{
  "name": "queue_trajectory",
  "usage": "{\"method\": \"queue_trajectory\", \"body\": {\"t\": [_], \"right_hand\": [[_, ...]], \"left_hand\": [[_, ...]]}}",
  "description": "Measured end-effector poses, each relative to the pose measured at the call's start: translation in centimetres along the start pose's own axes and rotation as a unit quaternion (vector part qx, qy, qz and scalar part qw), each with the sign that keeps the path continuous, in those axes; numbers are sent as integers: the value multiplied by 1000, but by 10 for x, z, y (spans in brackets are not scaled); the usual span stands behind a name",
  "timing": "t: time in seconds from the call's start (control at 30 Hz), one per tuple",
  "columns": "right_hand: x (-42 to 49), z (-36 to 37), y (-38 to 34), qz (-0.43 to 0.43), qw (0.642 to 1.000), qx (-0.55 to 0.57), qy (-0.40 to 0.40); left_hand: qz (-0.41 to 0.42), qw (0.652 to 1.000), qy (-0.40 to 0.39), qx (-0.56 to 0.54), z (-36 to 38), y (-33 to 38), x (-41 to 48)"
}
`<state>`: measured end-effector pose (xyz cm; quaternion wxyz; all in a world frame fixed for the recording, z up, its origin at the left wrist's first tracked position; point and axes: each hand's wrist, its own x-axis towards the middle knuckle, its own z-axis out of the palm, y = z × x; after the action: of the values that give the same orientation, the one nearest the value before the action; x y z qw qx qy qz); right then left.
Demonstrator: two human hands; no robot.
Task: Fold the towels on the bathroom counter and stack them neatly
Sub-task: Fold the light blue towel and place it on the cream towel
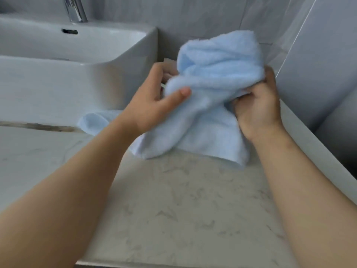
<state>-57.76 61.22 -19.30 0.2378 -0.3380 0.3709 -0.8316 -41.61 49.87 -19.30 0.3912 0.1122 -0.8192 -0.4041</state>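
A crumpled light blue towel is bunched up over the marble counter, near the back right corner. My left hand grips its left side, thumb pressed on the cloth. My right hand clutches its right side, fingers buried in the folds. The lower part of the towel rests on the counter, and one end trails left toward the sink base. A beige piece, only partly visible, peeks out behind the towel; I cannot tell what it is.
A white vessel sink with a chrome tap stands at the left, close to my left hand. Grey tiled walls close the back and right side. The counter's front edge runs along the bottom.
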Motion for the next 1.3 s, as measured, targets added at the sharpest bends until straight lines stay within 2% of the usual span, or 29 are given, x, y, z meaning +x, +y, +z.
{"method": "queue_trajectory", "body": {"t": [0.07,0.1,0.13,0.2,0.27,0.33,0.43,0.5,0.6,0.67,0.8,0.87,0.93,0.97,1.0,1.07,1.1,1.13,1.17,1.2,1.23,1.27,1.3], "right_hand": [[2,-11,-3,84,988,122,-38],[2,-15,-4,112,982,142,-49],[1,-18,-4,135,979,144,-47],[0,-17,-6,182,978,95,-34],[-2,-11,-7,214,976,24,-21],[-6,-1,-5,213,971,-101,-40],[-11,6,4,213,935,-276,-70],[-13,8,7,222,904,-353,-95],[-15,6,5,196,870,-434,-126],[-15,5,2,135,880,-445,-94],[-7,0,-10,-34,907,-419,22],[-4,-5,-21,-62,931,-354,68],[1,-16,-26,-43,922,-364,124],[3,-21,-25,-11,891,-433,134],[4,-27,-24,41,844,-521,116],[3,-35,-20,133,715,-684,59],[1,-34,-21,137,644,-751,50],[-1,-30,-23,103,598,-793,52],[-3,-25,-26,37,584,-809,52],[-5,-18,-27,-42,598,-800,31],[-7,-13,-27,-86,632,-770,-16],[-9,-7,-26,-74,679,-727,-73],[-13,0,-23,-22,717,-684,-132]], "left_hand": [[-127,973,-37,-187,-1,5,3],[-183,956,-42,-224,0,5,4],[-227,952,-38,-203,2,5,4],[-278,958,-47,-57,6,2,3],[-274,957,-76,51,10,-7,1],[-278,950,-131,55,13,-9,-1],[-230,939,-226,121,16,-6,-4],[-176,933,-239,203,17,-5,-6],[-162,937,-167,259,16,-7,-5],[-168,945,-90,266,13,-9,-3],[-207,948,82,228,5,-15,3],[-235,942,92,220,1,-21,4],[-250,939,48,233,2,-25,3],[-250,938,20,239,2,-25,2],[-245,938,-11,246,4,-23,2],[-225,931,-77,275,7,-16,1],[-209,926,-105,296,7,-13,1],[-194,921,-126,314,8,-11,1],[-180,917,-145,325,7,-8,1],[-166,916,-163,328,7,-5,1],[-151,917,-174,327,6,-2,1],[-131,923,-168,319,5,0,2],[-107,937,-141,300,4,1,3]]}}
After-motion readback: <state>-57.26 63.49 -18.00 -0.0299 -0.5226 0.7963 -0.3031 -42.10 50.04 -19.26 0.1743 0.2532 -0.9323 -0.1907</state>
